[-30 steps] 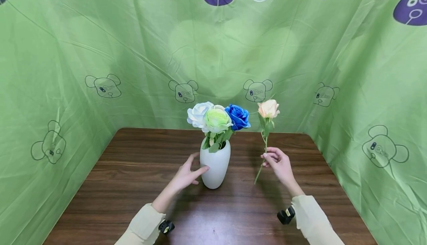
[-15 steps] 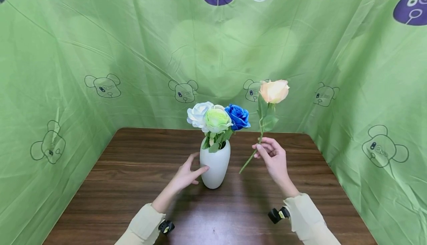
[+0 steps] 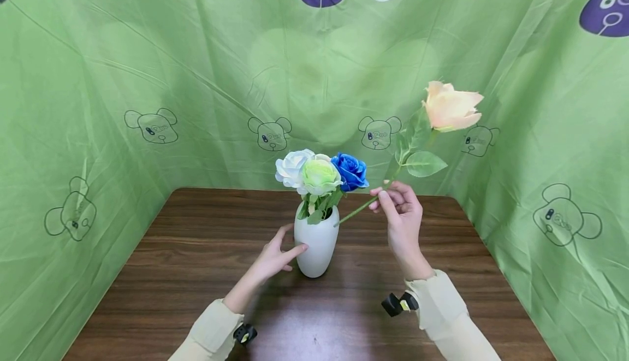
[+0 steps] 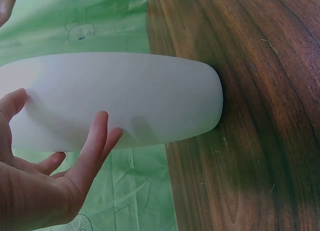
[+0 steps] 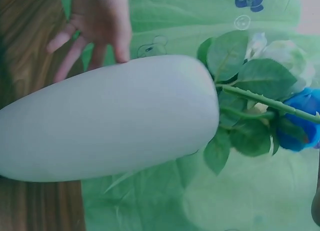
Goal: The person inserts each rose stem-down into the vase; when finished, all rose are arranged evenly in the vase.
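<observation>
A white vase [image 3: 316, 249] stands upright on the wooden table. It holds a pale blue rose [image 3: 293, 168], a light green flower [image 3: 320, 176] and a blue rose [image 3: 350, 172]. My left hand [image 3: 273, 255] rests on the vase's left side, thumb and fingers spread; in the left wrist view its fingertips [image 4: 101, 118] lie along the white wall. Between thumb and fingers, my right hand [image 3: 404, 216] pinches the stem of a peach rose [image 3: 452, 107]. The bloom tilts up to the right. The cut end of its green stem [image 5: 270, 102] is right at the vase's mouth.
Green leaves [image 5: 250, 136] crowd the vase's mouth. A green curtain [image 3: 206, 77] printed with bear outlines rises behind the table [image 3: 187, 273] and on both sides. Each wrist wears a black camera [image 3: 399, 304] below a cream sleeve [image 3: 444, 303].
My right hand has moved up and left, tilting the peach rose so its bloom swings right and its stem end comes to the vase's mouth. My left hand and the vase stay put.
</observation>
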`<state>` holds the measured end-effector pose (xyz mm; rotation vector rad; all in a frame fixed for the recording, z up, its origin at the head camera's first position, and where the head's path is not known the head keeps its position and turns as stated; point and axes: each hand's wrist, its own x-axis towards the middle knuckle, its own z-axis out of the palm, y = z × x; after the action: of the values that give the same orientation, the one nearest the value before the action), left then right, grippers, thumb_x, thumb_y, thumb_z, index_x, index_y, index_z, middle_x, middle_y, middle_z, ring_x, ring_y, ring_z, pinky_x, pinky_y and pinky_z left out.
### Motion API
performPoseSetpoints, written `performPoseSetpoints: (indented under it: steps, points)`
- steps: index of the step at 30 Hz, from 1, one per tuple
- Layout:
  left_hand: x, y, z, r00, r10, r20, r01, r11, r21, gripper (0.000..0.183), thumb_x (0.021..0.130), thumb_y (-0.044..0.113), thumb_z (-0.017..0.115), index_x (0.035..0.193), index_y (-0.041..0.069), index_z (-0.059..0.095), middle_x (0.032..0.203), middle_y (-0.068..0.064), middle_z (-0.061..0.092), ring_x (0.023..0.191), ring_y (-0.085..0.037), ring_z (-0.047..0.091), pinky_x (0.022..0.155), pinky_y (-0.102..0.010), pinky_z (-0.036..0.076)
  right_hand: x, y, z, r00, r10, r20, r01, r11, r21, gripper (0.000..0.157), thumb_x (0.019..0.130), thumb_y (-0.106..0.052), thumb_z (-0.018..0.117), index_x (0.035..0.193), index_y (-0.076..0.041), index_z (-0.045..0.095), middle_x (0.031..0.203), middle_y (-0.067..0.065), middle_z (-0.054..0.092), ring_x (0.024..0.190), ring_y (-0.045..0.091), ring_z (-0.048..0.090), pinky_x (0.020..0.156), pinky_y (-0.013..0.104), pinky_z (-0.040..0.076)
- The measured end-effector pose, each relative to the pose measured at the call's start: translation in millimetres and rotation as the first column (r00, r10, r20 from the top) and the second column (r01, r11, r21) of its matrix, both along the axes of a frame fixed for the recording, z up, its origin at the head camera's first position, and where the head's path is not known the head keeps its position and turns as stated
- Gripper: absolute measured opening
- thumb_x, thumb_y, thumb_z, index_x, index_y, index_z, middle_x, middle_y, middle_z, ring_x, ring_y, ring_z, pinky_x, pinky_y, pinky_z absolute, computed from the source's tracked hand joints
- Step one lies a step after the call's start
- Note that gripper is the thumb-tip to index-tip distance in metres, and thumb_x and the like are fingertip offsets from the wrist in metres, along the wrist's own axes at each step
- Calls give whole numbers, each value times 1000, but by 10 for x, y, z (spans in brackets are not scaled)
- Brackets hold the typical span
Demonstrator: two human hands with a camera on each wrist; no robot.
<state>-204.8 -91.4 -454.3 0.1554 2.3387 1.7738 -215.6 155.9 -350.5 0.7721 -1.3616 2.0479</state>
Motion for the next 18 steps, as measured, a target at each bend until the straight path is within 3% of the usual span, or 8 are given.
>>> performPoseSetpoints:
  steps: [5,10,18]
  points:
    - [7,-2,7,1000,-2,6,2,1000,1,74,76,45,65,135,19,28,138,-23,21,63,-25,61,53,-33,53,-58,-101,82,998,-4,-59,4,1000,-2,18,84,14,47,102,11,50,83,17,63,61,19,60,55,27,51]
    - [13,-2,12,1000,-1,9,1,1000,-5,75,76,45,65,135,19,28,137,-24,21,61,-25,61,53,-33,53,-69,-204,31,998,-32,-50,38,993,116,20,83,13,49,103,10,49,84,16,64,62,18,60,56,26,52]
    - [2,-5,3,1000,-1,6,1,1000,-1,74,76,45,65,135,19,28,138,-23,21,62,-25,61,53,-34,53,49,-391,-86,993,-119,19,104,928,357,11,81,15,52,91,14,50,82,26,61,60,15,57,52,27,51]
